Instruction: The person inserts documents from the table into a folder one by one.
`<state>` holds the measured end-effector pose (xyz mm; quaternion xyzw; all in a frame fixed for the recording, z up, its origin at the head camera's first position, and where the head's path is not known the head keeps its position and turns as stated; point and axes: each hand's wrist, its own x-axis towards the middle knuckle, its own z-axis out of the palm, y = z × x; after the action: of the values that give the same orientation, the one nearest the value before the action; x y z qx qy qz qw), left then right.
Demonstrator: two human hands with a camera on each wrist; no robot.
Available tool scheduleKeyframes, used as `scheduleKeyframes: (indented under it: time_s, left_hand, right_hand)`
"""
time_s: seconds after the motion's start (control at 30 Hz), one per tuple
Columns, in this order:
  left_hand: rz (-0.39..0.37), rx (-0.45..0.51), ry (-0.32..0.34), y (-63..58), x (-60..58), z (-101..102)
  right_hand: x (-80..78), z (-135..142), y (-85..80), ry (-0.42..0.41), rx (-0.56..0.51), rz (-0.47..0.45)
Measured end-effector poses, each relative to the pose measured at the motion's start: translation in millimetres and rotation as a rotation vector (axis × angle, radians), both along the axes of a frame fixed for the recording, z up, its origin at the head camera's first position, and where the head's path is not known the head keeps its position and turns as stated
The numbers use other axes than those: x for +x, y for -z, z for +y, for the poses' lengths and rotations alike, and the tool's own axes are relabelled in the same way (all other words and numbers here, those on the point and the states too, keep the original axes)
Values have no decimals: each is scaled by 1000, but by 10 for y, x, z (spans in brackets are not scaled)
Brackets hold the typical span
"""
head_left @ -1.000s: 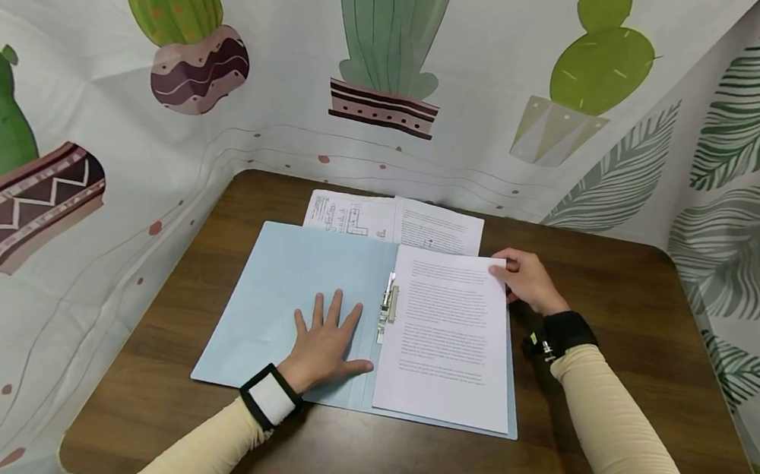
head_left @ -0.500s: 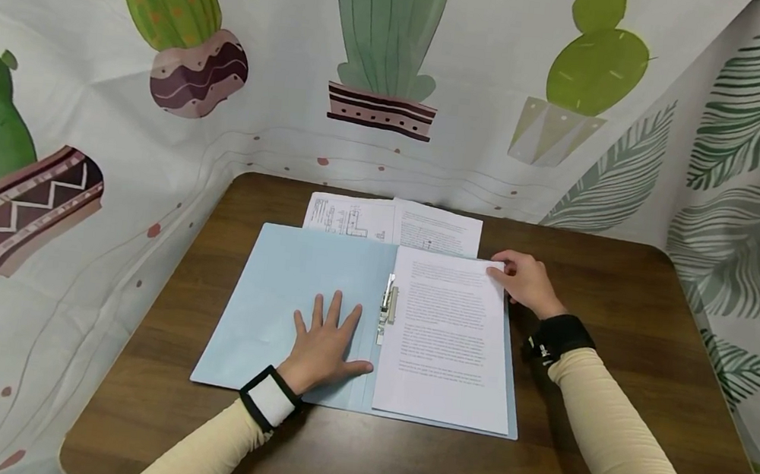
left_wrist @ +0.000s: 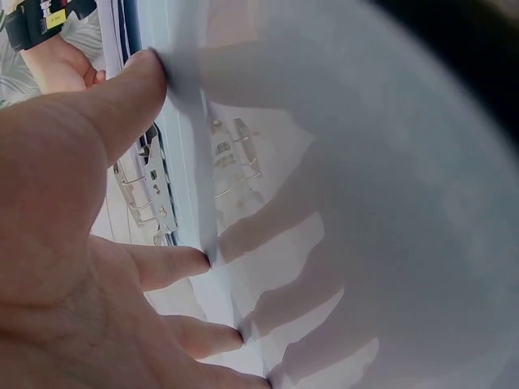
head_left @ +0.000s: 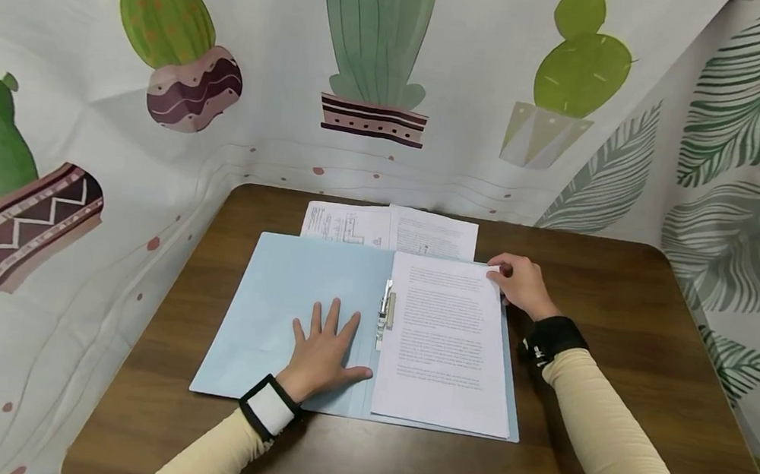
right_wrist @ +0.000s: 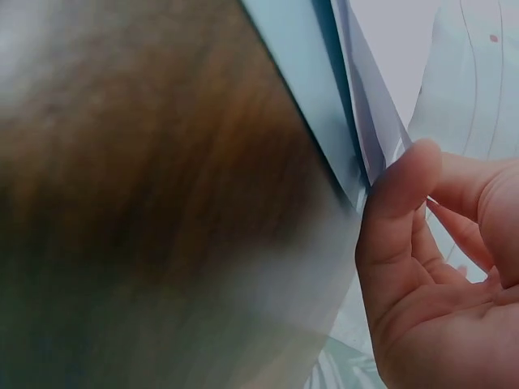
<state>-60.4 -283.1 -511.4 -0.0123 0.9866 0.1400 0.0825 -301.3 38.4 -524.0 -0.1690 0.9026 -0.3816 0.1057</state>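
Observation:
A light blue folder [head_left: 294,274] lies spread out on the table, with a metal clip [head_left: 387,310] along its spine. My left hand [head_left: 324,354] rests on the left cover, fingers straight and spread, the thumb reaching toward the spine. In the left wrist view its fingertips [left_wrist: 195,259] touch the cover. A stack of printed sheets [head_left: 442,334] lies on the right half of the folder. With thumb and fingers, my right hand [head_left: 523,285] pinches the upper right corner of the paper. The right wrist view shows the sheet edges [right_wrist: 369,105] standing off the folder by the thumb.
Other printed pages [head_left: 432,230], one with a drawing, stick out from behind the folder's top edge. The brown wooden table [head_left: 615,290] has rounded far corners. Behind it hangs a white cloth [head_left: 275,44] with cactus and leaf prints.
The head view has tilted up slightly, so the table sits lower in it. Both hands keep nearly the same places on the folder and the paper.

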Motion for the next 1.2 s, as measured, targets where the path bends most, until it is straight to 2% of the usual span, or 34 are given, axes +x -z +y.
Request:
scheduleKeyframes:
  time_s: [0.27,0.43,0.73,1.2]
  left_hand:
    - [-3,6,4,35,34,20]
    - [-3,10,3,-2,28,26]
    - [2,9,-7,-63,12,20]
    - [-36,23,-21,-163,-44,10]
  right_hand:
    - [-6,-6,53,-8,-16,-10]
    - [26,0,48,-19,-9,1]
    - [29,-31,58,-18,93,77]
    - [35,-71,48,-7,144,42]
